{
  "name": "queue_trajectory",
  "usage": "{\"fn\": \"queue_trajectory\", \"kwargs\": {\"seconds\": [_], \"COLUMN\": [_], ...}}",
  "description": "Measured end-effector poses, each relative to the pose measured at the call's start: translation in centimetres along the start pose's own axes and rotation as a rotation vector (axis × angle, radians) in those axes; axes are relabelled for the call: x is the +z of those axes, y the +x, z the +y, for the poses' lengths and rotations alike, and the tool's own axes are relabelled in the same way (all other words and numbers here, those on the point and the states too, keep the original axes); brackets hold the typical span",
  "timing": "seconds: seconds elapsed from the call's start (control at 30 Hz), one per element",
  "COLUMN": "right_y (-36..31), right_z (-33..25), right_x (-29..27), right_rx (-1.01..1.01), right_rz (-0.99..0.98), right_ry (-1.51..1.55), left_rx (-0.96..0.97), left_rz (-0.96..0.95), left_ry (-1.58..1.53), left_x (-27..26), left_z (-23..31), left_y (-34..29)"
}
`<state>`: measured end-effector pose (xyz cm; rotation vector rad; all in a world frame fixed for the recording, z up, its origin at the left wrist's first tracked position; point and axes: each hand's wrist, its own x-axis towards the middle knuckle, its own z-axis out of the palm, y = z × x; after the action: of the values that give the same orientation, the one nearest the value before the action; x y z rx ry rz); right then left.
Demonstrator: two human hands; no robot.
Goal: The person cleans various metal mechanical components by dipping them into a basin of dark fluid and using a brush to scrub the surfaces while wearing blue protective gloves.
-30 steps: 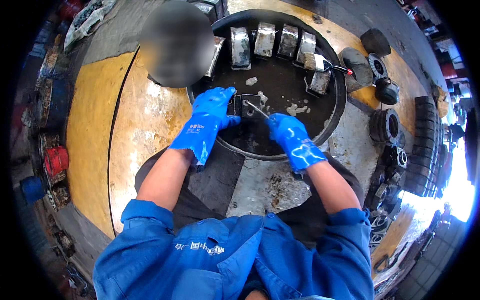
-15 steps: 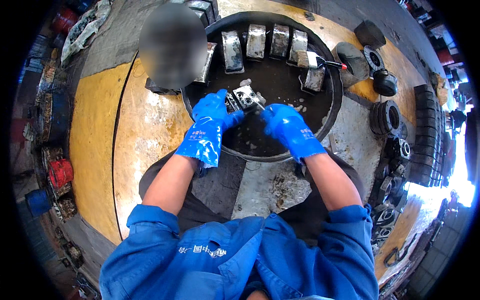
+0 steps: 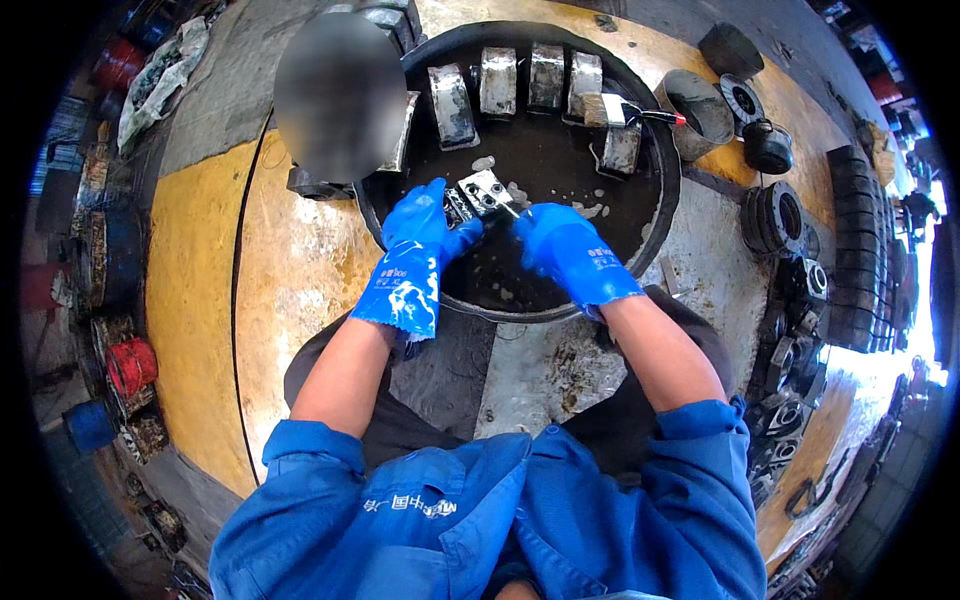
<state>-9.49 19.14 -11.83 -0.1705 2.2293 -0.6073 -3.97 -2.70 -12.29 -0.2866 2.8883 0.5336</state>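
Observation:
Both my hands wear wet blue rubber gloves over a round black basin [image 3: 665, 190] of dark liquid. My left hand [image 3: 425, 230] grips a small shiny metal block [image 3: 478, 192] with holes in it, lifted above the liquid. My right hand [image 3: 560, 245] is closed on a thin tool [image 3: 508, 208] whose tip touches the block. Along the basin's far side several silvery curved metal parts [image 3: 497, 80] lean in a row.
A brush with a red handle [image 3: 650, 113] lies on the basin's right rim. A grey bucket [image 3: 697, 105] and dark round metal parts [image 3: 768, 145] lie at the right, with stacked rings [image 3: 770, 215] and housings [image 3: 795, 415] farther down. Red and blue cans [image 3: 130, 365] stand at the left.
My left hand has lifted the metal block out of the liquid and turned it; my right hand with the thin tool has come up to it.

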Motion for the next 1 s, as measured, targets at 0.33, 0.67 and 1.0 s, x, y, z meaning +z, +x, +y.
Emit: {"fn": "queue_trajectory", "kwargs": {"seconds": [0.33,0.67,1.0], "right_y": [1.9,3.0,-1.0], "right_z": [0.6,1.3,-0.3], "right_x": [0.4,1.4,-1.1], "right_rx": [0.014,-0.091,-0.111], "right_rz": [0.028,-0.020,-0.080], "right_ry": [-0.122,-0.267,0.269], "left_rx": [0.000,0.025,0.026], "left_rz": [0.005,0.012,0.025], "left_ry": [-0.061,-0.035,-0.065], "left_x": [-0.2,0.2,0.6], "left_z": [0.2,-0.1,-1.1], "left_y": [0.7,0.9,0.9]}}
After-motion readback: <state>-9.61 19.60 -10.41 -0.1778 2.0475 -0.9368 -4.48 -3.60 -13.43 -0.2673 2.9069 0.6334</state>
